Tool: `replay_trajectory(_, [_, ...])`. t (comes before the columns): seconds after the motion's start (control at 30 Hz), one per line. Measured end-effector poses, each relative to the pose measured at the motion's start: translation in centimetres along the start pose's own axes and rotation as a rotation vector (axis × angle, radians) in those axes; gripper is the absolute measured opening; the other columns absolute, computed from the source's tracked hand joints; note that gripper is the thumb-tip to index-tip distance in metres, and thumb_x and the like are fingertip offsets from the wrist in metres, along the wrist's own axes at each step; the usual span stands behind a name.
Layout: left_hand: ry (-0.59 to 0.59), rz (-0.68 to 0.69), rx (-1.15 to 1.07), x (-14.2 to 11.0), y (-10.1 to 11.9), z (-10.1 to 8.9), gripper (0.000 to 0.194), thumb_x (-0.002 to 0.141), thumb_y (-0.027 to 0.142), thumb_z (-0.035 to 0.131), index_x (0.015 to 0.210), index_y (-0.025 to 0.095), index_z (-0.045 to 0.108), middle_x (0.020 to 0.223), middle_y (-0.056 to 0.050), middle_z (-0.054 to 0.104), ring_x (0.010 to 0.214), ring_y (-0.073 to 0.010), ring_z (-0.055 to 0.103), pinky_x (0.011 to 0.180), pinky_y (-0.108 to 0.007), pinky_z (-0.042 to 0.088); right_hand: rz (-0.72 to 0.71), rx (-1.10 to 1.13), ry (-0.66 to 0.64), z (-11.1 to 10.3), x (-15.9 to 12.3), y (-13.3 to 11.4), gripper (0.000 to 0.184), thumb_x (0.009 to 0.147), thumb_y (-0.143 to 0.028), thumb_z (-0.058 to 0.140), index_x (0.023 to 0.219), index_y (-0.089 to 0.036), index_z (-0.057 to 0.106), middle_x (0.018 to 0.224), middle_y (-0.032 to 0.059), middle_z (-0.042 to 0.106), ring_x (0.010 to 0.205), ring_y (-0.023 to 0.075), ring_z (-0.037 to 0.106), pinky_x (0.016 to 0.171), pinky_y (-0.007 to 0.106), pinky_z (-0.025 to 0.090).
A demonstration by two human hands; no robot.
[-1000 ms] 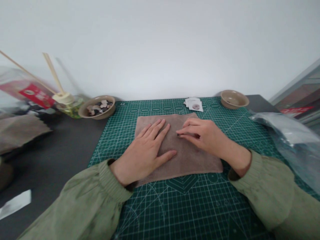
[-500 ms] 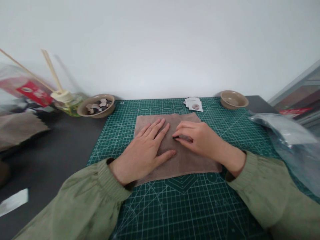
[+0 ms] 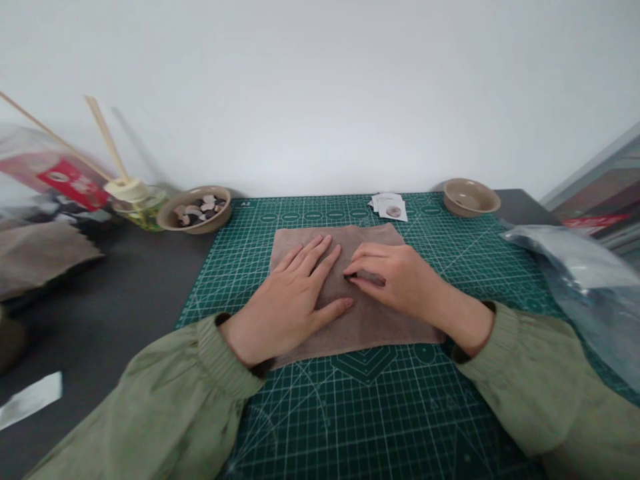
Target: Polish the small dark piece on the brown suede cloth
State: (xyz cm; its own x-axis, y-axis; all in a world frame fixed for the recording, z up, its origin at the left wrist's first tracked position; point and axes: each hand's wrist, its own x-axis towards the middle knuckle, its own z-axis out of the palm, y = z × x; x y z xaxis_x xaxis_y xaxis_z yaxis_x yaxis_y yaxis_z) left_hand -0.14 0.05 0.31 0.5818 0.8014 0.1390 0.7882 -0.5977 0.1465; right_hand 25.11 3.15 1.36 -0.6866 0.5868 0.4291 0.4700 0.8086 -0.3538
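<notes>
A brown cloth (image 3: 373, 323) lies flat on the green cutting mat (image 3: 400, 413). My left hand (image 3: 290, 303) rests flat on the cloth's left half, fingers spread and stretched out. My right hand (image 3: 400, 277) lies on the cloth's middle with its fingers pressed together in a pinch. A small dark thing (image 3: 350, 275) shows at its fingertips, too small to name. Both fingertips nearly meet at the cloth's centre.
A tan bowl (image 3: 196, 211) of small stones and a reed diffuser (image 3: 133, 200) stand at the back left. An empty tan bowl (image 3: 470, 197) and small white packets (image 3: 389, 207) sit at the back right. A clear plastic bag (image 3: 580, 280) lies on the right.
My right hand slid a little left across the cloth toward my left hand. The left hand stayed flat in place.
</notes>
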Motion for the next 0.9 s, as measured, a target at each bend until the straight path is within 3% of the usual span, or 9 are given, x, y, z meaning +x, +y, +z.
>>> replay_trajectory(0.53, [0.023, 0.004, -0.021, -0.1, -0.25, 0.26, 0.089, 0.106, 0.072, 0.05, 0.173, 0.014, 0.036, 0.182, -0.015, 0.028, 0.17, -0.0329, 0.026, 0.139, -0.053, 0.026, 0.026, 0.034, -0.003, 0.32, 0.14, -0.15, 0.017, 0.096, -0.008, 0.072, 0.108, -0.018, 0.079, 0.115, 0.0073, 0.08, 0.107, 0.0226, 0.077, 0.095, 0.036, 0.06])
replay_trajectory(0.7, [0.02, 0.01, -0.011, -0.13, -0.4, 0.36, 0.091, 0.106, 0.073, 0.049, 0.174, 0.015, 0.034, 0.183, -0.015, 0.025, 0.17, -0.0326, 0.026, 0.138, -0.054, 0.028, 0.108, 0.07, -0.018, -0.2, 0.07, -0.04, 0.012, 0.093, -0.009, 0.078, 0.101, -0.019, 0.08, 0.102, 0.0038, 0.081, 0.095, 0.0207, 0.077, 0.09, 0.035, 0.06])
replay_trajectory(0.83, [0.018, 0.01, -0.006, -0.1, -0.45, 0.36, 0.09, 0.107, 0.073, 0.048, 0.173, 0.013, 0.035, 0.183, -0.016, 0.025, 0.17, -0.0329, 0.026, 0.138, -0.055, 0.027, 0.03, 0.083, -0.041, 0.04, 0.14, -0.28, 0.015, 0.094, -0.007, 0.075, 0.105, -0.017, 0.08, 0.112, 0.0064, 0.08, 0.106, 0.0222, 0.077, 0.095, 0.035, 0.06])
replay_trajectory(0.9, [0.01, 0.009, -0.01, -0.11, -0.47, 0.38, 0.09, 0.106, 0.074, 0.048, 0.173, 0.014, 0.035, 0.183, -0.016, 0.025, 0.17, -0.0329, 0.026, 0.138, -0.055, 0.027, 0.066, 0.076, -0.046, 0.22, 0.11, -0.3, 0.012, 0.095, -0.01, 0.076, 0.103, -0.018, 0.08, 0.107, 0.005, 0.081, 0.101, 0.0217, 0.077, 0.092, 0.035, 0.06])
